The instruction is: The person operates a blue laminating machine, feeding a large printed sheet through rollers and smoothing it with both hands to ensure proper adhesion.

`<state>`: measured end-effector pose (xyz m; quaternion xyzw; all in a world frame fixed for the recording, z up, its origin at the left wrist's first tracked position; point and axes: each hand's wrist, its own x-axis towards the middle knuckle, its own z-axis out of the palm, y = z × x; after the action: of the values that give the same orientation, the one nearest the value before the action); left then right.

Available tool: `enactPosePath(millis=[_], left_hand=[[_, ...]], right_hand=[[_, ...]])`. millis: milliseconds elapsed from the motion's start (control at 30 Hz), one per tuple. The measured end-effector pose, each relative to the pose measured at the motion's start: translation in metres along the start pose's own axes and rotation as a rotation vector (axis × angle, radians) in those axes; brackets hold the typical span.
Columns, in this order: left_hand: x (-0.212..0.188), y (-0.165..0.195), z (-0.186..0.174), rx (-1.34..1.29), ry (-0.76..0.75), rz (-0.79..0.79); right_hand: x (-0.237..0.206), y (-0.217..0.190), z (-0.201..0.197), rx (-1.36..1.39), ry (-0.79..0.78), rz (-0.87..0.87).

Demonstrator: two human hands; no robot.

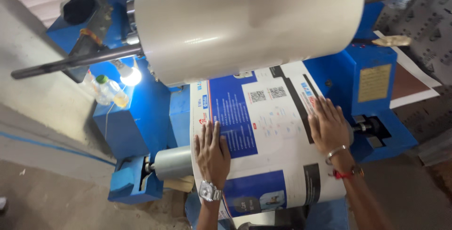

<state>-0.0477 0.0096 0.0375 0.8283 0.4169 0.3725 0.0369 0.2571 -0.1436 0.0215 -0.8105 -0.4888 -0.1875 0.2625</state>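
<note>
A glossy printed sheet [273, 131], white with blue and black panels, curves over a roller of a blue machine. My left hand [212, 152] lies flat on the sheet's left part, fingers together, a metal watch on the wrist. My right hand [328, 125] presses flat on the sheet's right edge, fingers spread, with a bracelet and red thread on the wrist. Above both hands a big roll of pale film [245, 23] sits on a dark steel shaft [70, 63].
The blue machine body [372, 84] flanks the sheet on both sides. A grey metal roller [172, 162] sticks out at lower left. A lit bulb [131, 75] and plastic bottles [106, 90] sit on the left housing. Concrete floor lies to the left.
</note>
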Motion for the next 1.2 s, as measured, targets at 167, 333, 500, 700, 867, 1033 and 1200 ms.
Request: enactPosePath(millis=[167,333,500,700,867,1033,1200], left_hand=[[-0.031,0.006,-0.004,0.023,0.06,-0.018],[-0.064,0.014,-0.005,0.006,0.09,-0.046],[-0.075,0.031,-0.01,-0.01,0.07,-0.03],[-0.075,0.069,-0.004,-0.175,-0.067,0.103],[-0.009,0.062,0.026,-0.188,-0.083,0.115],[0.08,-0.003,0.029,-0.086,-0.265,-0.07],[0.046,-0.021,0.008,-0.012,-0.126,-0.033]], right_hand=[[-0.033,-0.011,-0.018,0.049,0.126,-0.039],[-0.067,-0.01,-0.013,0.092,0.196,-0.054],[-0.104,-0.018,-0.006,0.101,0.265,0.066],[-0.138,-0.094,-0.007,0.195,-0.093,-0.171],[-0.046,-0.117,0.021,0.013,-0.25,-0.412],[0.072,-0.049,0.029,0.013,-0.375,-0.196],[0.057,0.023,-0.011,0.157,-0.182,-0.018]])
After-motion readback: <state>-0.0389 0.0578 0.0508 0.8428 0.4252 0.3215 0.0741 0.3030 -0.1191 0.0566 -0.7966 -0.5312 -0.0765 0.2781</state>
